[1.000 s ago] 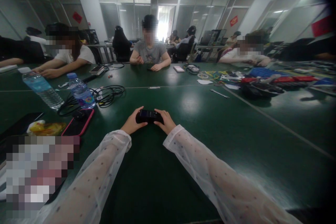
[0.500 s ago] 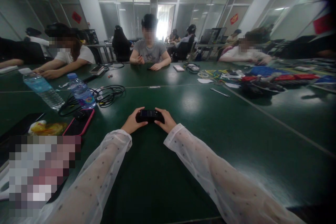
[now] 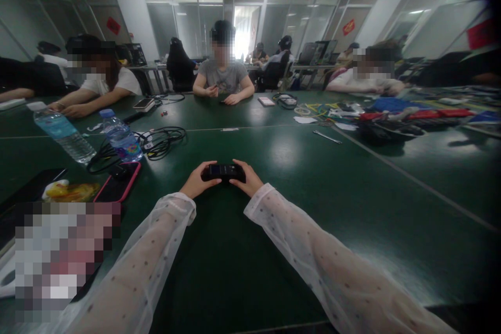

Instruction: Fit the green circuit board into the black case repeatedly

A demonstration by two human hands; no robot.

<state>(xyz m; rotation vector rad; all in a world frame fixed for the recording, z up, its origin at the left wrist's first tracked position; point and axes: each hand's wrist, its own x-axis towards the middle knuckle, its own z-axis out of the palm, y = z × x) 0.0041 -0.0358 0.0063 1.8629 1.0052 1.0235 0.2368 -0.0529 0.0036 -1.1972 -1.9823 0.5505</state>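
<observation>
A small black device (image 3: 224, 173) with a dark screen face lies level between my two hands over the green table (image 3: 235, 250). My left hand (image 3: 199, 179) grips its left end, thumb along the near edge and fingers at the far edge. On the right end, my right hand (image 3: 249, 179) holds it the same way. Both forearms wear sheer white dotted sleeves. Whether the device touches the tabletop cannot be made out.
Left of my hands are two bottles (image 3: 121, 138), black cables (image 3: 166, 141) and a pink-edged phone (image 3: 119, 182). A wrench (image 3: 327, 137) and a pile of tools and cables (image 3: 415, 115) lie to the right. Several people sit across the table.
My hands and the device have stayed almost in place. The person in grey opposite has slightly shifted a raised hand.
</observation>
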